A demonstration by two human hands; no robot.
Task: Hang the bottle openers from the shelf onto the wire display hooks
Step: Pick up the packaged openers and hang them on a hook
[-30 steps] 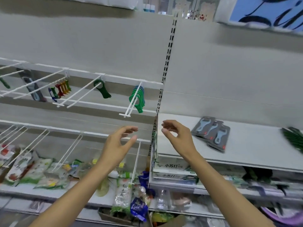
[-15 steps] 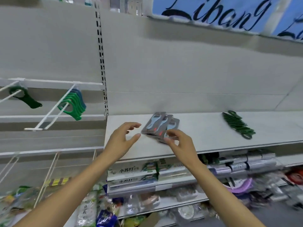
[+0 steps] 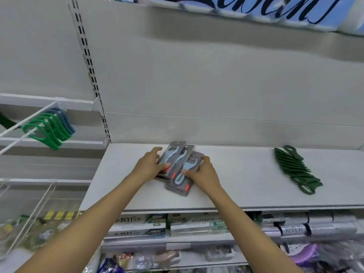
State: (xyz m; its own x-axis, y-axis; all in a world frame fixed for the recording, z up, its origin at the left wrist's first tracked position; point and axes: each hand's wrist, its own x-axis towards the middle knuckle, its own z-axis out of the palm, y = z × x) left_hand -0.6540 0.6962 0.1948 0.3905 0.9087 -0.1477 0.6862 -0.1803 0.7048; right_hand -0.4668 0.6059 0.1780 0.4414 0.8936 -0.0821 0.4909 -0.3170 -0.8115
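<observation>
Grey carded packs of pale blue bottle openers lie fanned on the white shelf. My left hand grips the left side of the fan, thumb on top of a pack. My right hand clasps the right side, fingers curled over the nearest pack. A row of dark green openers lies on the same shelf to the right. At left, a white wire hook carries several bright green and blue openers.
Below the shelf are boxed goods with printed labels and rolls in wrappers. Lower wire hooks at left hold bagged snacks. A slotted upright divides the two bays. A blue sign runs along the top.
The view swung right from the hook bay to the shelf. Both hands moved forward from mid-air and closed onto the grey packs.
</observation>
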